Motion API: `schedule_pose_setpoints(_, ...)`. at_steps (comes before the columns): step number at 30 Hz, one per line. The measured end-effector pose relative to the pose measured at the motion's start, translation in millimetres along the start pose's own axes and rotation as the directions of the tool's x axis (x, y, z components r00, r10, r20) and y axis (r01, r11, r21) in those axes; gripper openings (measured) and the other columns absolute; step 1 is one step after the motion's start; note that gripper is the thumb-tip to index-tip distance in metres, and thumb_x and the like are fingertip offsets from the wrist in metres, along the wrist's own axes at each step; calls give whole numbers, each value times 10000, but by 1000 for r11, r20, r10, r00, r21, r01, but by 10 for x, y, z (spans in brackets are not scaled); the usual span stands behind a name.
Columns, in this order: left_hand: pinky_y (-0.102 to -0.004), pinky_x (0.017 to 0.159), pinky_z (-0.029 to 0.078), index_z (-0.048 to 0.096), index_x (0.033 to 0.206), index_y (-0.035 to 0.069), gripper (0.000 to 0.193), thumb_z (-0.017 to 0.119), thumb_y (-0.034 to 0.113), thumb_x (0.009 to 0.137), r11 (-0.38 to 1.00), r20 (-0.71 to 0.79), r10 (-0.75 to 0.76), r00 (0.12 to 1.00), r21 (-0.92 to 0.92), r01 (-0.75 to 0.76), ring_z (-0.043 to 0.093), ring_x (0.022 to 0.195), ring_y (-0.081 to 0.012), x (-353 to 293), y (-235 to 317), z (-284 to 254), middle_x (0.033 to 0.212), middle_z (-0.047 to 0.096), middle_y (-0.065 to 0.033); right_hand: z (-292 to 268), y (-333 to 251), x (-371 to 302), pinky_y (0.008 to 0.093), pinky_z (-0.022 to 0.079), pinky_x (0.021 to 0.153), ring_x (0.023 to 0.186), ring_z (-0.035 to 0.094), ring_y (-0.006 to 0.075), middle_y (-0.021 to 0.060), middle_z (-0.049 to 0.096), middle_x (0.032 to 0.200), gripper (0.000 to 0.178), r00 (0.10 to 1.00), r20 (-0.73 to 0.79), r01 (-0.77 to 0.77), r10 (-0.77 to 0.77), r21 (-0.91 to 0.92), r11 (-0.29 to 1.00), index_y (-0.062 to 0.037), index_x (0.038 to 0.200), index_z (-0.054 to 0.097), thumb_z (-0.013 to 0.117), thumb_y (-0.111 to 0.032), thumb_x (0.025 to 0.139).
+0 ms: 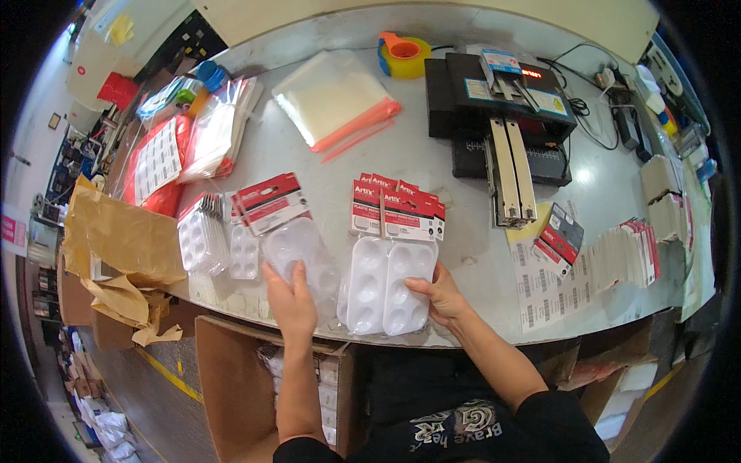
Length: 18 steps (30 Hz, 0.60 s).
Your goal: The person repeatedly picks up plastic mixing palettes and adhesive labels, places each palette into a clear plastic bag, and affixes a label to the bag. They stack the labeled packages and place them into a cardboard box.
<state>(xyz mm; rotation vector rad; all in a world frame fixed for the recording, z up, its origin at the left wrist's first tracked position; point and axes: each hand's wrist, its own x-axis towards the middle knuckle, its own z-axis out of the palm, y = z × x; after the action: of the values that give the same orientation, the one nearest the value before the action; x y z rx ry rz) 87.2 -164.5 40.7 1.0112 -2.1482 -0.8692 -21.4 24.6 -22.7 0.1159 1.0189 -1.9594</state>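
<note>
Both hands work at the front of the grey table. My left hand (292,302) grips the lower part of a bagged white palette pack (295,241) with a red header card; its thumb and a finger lie on the clear film. My right hand (441,296) pinches the right side of a white plastic palette pack (407,289), thumb on top and fingers hidden at its edge. Beside that pack, on its left, lies a similar palette pack (367,285). More red header cards (378,181) show behind these two. Left of my left hand stand several white palettes (204,243) in clear film.
Clear bags with red edges (332,100) lie at the back, near a tape roll (407,58). A black machine (498,100) with a pale track stands back right. Label sheets (552,285) and card stacks (627,255) lie right. Brown paper (116,239) and an open carton (231,378) are left.
</note>
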Motion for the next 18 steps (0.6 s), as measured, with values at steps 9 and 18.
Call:
schedule_pose_setpoints(9,-366,1046,314,302,1361,-71,594,417,364,973,560,641,-312,701,-472,681,426,1234,-284,131,-132,229,1349,432,-185,25,-19,78,360,432,963,1152,500,224,135,492,1267,921,980,189,84,-64,-101,991,20,1368,306,828,-198,642)
schedule_pose_setpoints(18,-373,1022,354,251,1388,-20,1112,803,516,586,591,821,5,571,-463,661,416,1245,-245,-162,-73,15,1351,404,-142,30,-151,12,377,361,1023,1211,443,246,157,448,1309,1008,982,152,158,-114,-319,934,16,1384,279,853,-281,610)
